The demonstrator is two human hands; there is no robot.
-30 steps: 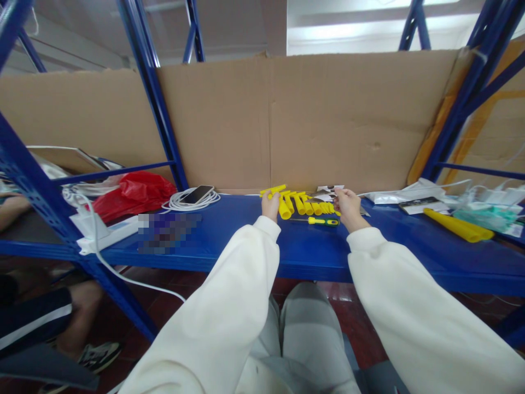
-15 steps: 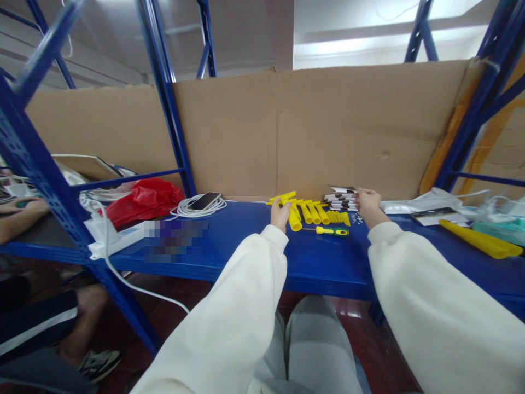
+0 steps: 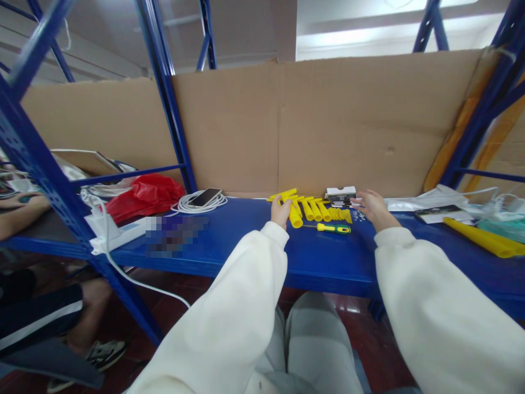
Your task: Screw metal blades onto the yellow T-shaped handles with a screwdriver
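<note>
Far left: a co-worker's hand (image 3: 30, 201), red bag (image 3: 143, 197) and phone (image 3: 206, 197) on its coiled white cable (image 3: 184, 203). No change noted there.

Left hand (image 3: 279, 212): held in place over the last half second, at the left end of the row of yellow tubes (image 3: 314, 210) on the blue worktop (image 3: 229, 227). Fingers curled and touching the tubes; cannot tell whether they grip one.

Middle: tubes lie side by side, small yellow pieces (image 3: 341, 215) at their right end, screwdriver (image 3: 334, 229) in front. Layout unaltered.

Behind the small pieces: black-and-white stack (image 3: 340, 192). Main change here. Half a second ago its top piece was raised at the right fingers; now a broad white face shows on top.

Right hand (image 3: 376, 209): has let go. Fingers spread and apart, just beside the stack; contact at the fingertips cannot be told. Judgement: the piece is set down and this hand is free, while the left stays occupied with the tubes.

Far right: long yellow cone (image 3: 482, 237), same place.
</note>
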